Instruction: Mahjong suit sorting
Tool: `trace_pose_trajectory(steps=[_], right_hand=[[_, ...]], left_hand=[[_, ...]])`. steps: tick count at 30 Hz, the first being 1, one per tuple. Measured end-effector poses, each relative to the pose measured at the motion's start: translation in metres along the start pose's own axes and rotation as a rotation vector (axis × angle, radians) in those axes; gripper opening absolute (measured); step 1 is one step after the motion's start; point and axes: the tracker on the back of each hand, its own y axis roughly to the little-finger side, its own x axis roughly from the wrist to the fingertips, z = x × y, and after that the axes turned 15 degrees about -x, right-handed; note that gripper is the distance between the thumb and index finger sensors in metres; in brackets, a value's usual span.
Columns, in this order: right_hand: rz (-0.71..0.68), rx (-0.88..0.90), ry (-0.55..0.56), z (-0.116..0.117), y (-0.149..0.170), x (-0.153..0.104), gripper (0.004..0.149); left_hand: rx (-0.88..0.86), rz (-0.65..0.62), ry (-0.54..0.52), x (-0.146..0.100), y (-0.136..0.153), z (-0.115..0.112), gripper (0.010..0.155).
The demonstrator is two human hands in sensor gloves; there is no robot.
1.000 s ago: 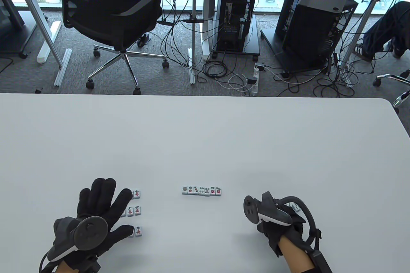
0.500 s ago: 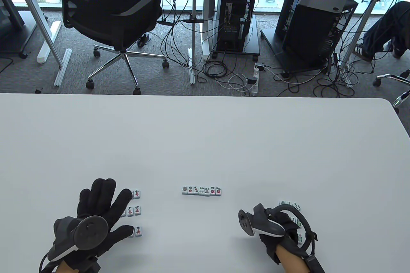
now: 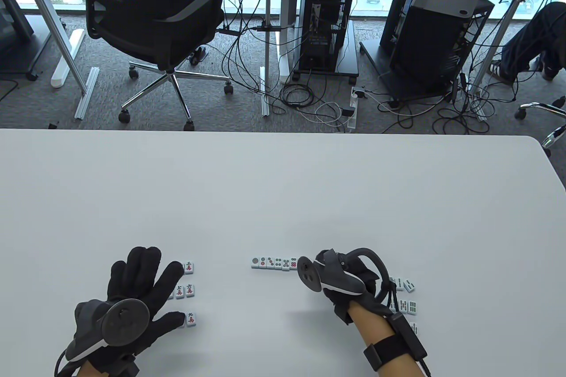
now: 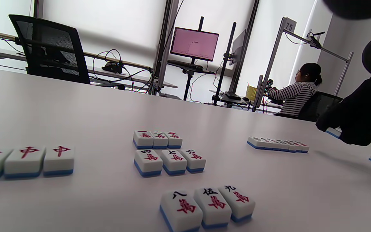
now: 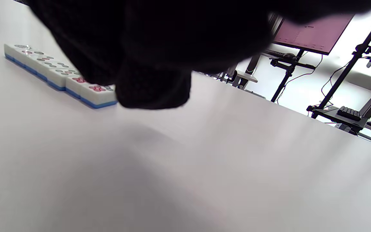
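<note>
My left hand (image 3: 141,284) lies flat with spread fingers over the left part of the character tiles (image 3: 189,291), which the left wrist view shows as three short rows (image 4: 169,159). A row of dot tiles (image 3: 274,263) lies mid-table. My right hand (image 3: 349,279) hovers at that row's right end, its fingers curled under the tracker. In the left wrist view a blue-backed tile (image 4: 333,132) shows at its fingertips (image 4: 349,135), apart from the dot row (image 4: 277,145). Dark fingers (image 5: 153,80) hang beside the row's last tile (image 5: 97,93).
Bamboo tiles (image 3: 404,302) lie in short rows right of my right forearm. Three red dragon tiles (image 4: 27,158) sit left of the character rows. An office chair (image 3: 150,28), computer towers and cables stand on the floor beyond the table's far edge (image 3: 283,133).
My right hand has left the bamboo tiles, drawn back, then swung left to the right end of the dot row. The left hand has stayed still.
</note>
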Motion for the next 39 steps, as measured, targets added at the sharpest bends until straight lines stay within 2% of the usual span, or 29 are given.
trace_pose_trajectory(steps=[8,19,24,31,34,39], right_hand=[[-0.005,0.003,-0.085,0.012,-0.019,0.031,0.057],[-0.014,0.023,-0.088,0.017,-0.022,0.032,0.058],[0.015,0.048,-0.047,0.008,-0.008,0.019,0.063],[0.06,0.036,-0.067,0.006,0.021,-0.014,0.062],[0.078,0.047,-0.112,0.013,0.032,-0.03,0.063],[0.07,0.041,-0.272,0.03,0.046,-0.057,0.06]], left_hand=[[-0.006,-0.009,-0.012,-0.001,0.0,0.001,0.087],[-0.008,-0.001,0.001,0.0,0.002,-0.001,0.087],[-0.012,0.002,-0.007,0.0,0.003,0.001,0.087],[-0.012,0.006,-0.009,0.0,0.004,0.001,0.087],[-0.013,0.011,-0.01,-0.001,0.004,0.002,0.087],[-0.022,0.03,-0.026,-0.001,0.008,0.006,0.087]])
